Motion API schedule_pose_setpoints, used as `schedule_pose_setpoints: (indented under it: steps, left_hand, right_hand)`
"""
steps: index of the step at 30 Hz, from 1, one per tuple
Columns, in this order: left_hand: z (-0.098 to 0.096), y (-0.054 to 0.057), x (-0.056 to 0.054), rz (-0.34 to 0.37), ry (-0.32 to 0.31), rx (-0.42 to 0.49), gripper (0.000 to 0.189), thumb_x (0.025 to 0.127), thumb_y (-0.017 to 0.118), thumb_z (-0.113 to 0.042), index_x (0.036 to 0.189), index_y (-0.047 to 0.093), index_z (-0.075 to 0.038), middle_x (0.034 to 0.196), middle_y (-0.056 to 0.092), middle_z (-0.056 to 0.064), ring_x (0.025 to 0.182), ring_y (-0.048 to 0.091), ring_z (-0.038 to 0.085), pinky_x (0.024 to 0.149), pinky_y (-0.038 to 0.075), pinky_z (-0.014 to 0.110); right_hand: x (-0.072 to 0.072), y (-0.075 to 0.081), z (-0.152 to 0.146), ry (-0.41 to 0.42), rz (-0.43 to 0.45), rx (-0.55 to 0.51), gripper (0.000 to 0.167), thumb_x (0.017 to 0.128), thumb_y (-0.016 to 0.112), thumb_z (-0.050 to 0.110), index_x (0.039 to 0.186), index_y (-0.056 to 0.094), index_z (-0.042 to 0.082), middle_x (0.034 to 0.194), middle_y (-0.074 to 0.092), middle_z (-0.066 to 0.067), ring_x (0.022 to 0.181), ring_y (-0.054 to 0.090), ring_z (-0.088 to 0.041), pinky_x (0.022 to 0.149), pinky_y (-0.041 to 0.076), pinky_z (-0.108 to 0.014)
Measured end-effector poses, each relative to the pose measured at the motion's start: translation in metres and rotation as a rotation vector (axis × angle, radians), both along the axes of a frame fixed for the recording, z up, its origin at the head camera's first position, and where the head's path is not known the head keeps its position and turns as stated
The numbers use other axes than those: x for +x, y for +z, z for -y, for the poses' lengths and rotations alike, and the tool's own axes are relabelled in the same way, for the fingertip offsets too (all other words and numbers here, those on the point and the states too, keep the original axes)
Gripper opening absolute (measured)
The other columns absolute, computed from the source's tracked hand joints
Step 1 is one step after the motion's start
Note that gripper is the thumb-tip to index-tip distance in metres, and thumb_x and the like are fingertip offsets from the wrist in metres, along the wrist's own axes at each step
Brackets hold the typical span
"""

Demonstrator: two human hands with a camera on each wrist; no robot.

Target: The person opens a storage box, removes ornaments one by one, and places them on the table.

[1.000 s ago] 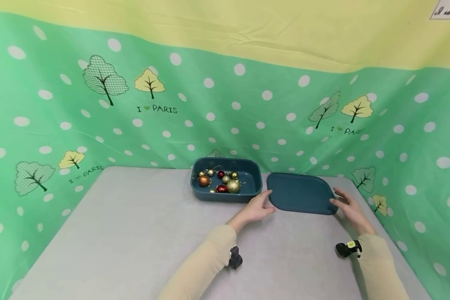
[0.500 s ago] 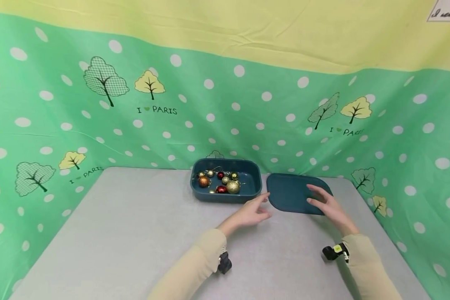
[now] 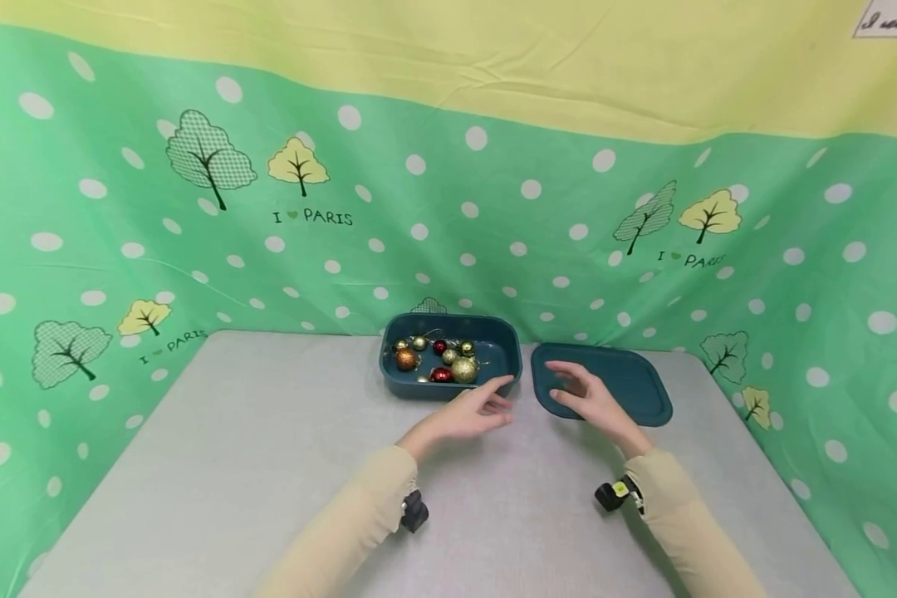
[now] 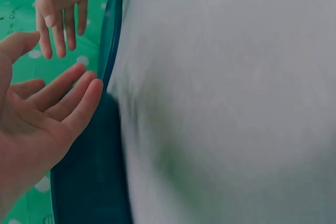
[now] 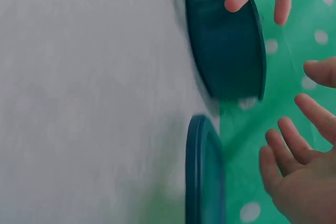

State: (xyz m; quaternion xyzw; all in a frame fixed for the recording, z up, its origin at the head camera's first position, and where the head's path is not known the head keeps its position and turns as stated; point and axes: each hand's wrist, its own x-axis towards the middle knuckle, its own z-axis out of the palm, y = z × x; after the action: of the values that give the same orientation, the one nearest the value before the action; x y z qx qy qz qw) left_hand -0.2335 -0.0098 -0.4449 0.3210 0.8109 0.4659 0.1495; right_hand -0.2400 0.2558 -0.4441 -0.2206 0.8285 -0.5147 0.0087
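Note:
A dark blue rectangular box stands at the back of the table with several Christmas baubles inside: a large gold glitter bauble, an orange one, red ones and small gold ones. To its right lies the matching blue lid, flat on the table. My left hand hovers at the box's front right corner, fingers extended and holding nothing. Over the lid's left part is my right hand, its fingers relaxed and apart. In the left wrist view, the left palm shows bare.
The grey table backs onto a green polka-dot cloth that also rises along both sides. A narrow gap separates box and lid. Each wrist carries a small black camera below the sleeve cuff.
Both hands have come off the lid's two ends. The right hand has moved left across the lid, and the left hand has drawn left toward the box. Box and lid stay put.

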Motion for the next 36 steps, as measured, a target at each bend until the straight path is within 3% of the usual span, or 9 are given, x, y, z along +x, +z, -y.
schedule_pose_setpoints:
  steps: [7, 14, 19, 23, 25, 29, 32, 36]
  left_hand:
    - [0.033, 0.008, -0.001, 0.017, 0.012, -0.015, 0.063, 0.096, 0.060, -0.013, 0.151, 0.029, -0.006, 0.115, 0.066, 0.011, 0.102, 0.065, 0.021, 0.082, 0.052, 0.027]
    - [0.071, 0.018, -0.004, -0.061, 0.022, -0.108, 0.062, 0.096, 0.059, -0.012, 0.149, 0.030, 0.001, 0.109, 0.068, 0.012, 0.100, 0.066, 0.023, 0.086, 0.052, 0.033]
    - [0.095, 0.016, -0.002, -0.107, 0.035, -0.178, 0.064, 0.095, 0.061, -0.013, 0.148, 0.030, 0.003, 0.105, 0.068, 0.011, 0.095, 0.067, 0.022, 0.087, 0.052, 0.034]
    - [0.111, 0.011, 0.000, -0.083, 0.057, -0.142, 0.065, 0.095, 0.061, -0.011, 0.149, 0.028, 0.004, 0.106, 0.067, 0.013, 0.096, 0.066, 0.024, 0.086, 0.052, 0.034]
    - [0.119, 0.010, 0.001, -0.067, 0.066, -0.108, 0.066, 0.094, 0.060, -0.010, 0.149, 0.026, 0.004, 0.106, 0.067, 0.015, 0.096, 0.065, 0.026, 0.087, 0.052, 0.035]
    - [0.133, 0.010, 0.001, -0.054, 0.111, -0.087, 0.066, 0.096, 0.060, -0.012, 0.150, 0.024, 0.003, 0.106, 0.066, 0.016, 0.097, 0.065, 0.028, 0.087, 0.052, 0.037]
    - [0.142, 0.012, 0.002, -0.045, 0.164, -0.099, 0.068, 0.097, 0.059, -0.018, 0.151, 0.023, 0.001, 0.106, 0.066, 0.015, 0.098, 0.064, 0.029, 0.088, 0.051, 0.041]
    - [0.157, 0.012, 0.001, -0.035, 0.252, -0.110, 0.071, 0.097, 0.059, -0.025, 0.152, 0.021, -0.002, 0.112, 0.063, 0.019, 0.102, 0.062, 0.032, 0.090, 0.050, 0.046]
  right_hand:
    - [-0.002, 0.006, 0.030, 0.032, -0.073, -0.056, 0.044, 0.093, 0.059, -0.003, 0.135, 0.047, -0.009, 0.138, 0.039, -0.027, 0.125, 0.038, -0.048, 0.103, 0.032, -0.060]
    - [0.002, 0.022, 0.057, 0.090, -0.095, -0.106, 0.042, 0.091, 0.057, -0.011, 0.132, 0.046, -0.015, 0.136, 0.036, -0.037, 0.124, 0.038, -0.051, 0.103, 0.029, -0.064]
    - [0.006, 0.031, 0.074, 0.100, -0.089, -0.084, 0.043, 0.090, 0.058, -0.012, 0.131, 0.045, -0.018, 0.134, 0.037, -0.038, 0.123, 0.040, -0.052, 0.102, 0.032, -0.063]
    - [0.003, 0.035, 0.085, 0.074, -0.063, -0.092, 0.041, 0.091, 0.057, -0.011, 0.130, 0.046, -0.017, 0.133, 0.041, -0.036, 0.124, 0.041, -0.049, 0.103, 0.033, -0.060]
    - [0.000, 0.036, 0.090, 0.070, -0.048, -0.093, 0.041, 0.092, 0.057, -0.009, 0.131, 0.047, -0.015, 0.134, 0.042, -0.034, 0.125, 0.041, -0.048, 0.103, 0.034, -0.058]
    - [-0.017, 0.024, 0.098, 0.048, -0.016, -0.058, 0.042, 0.094, 0.057, -0.002, 0.134, 0.047, -0.009, 0.137, 0.041, -0.028, 0.127, 0.042, -0.043, 0.103, 0.039, -0.050]
    - [-0.033, 0.011, 0.106, 0.009, -0.001, -0.016, 0.041, 0.095, 0.059, 0.004, 0.135, 0.049, -0.002, 0.136, 0.042, -0.022, 0.127, 0.045, -0.038, 0.098, 0.044, -0.046]
    - [-0.045, 0.007, 0.118, -0.029, -0.006, 0.054, 0.040, 0.095, 0.061, 0.008, 0.133, 0.052, 0.000, 0.133, 0.045, -0.019, 0.123, 0.049, -0.037, 0.093, 0.048, -0.045]
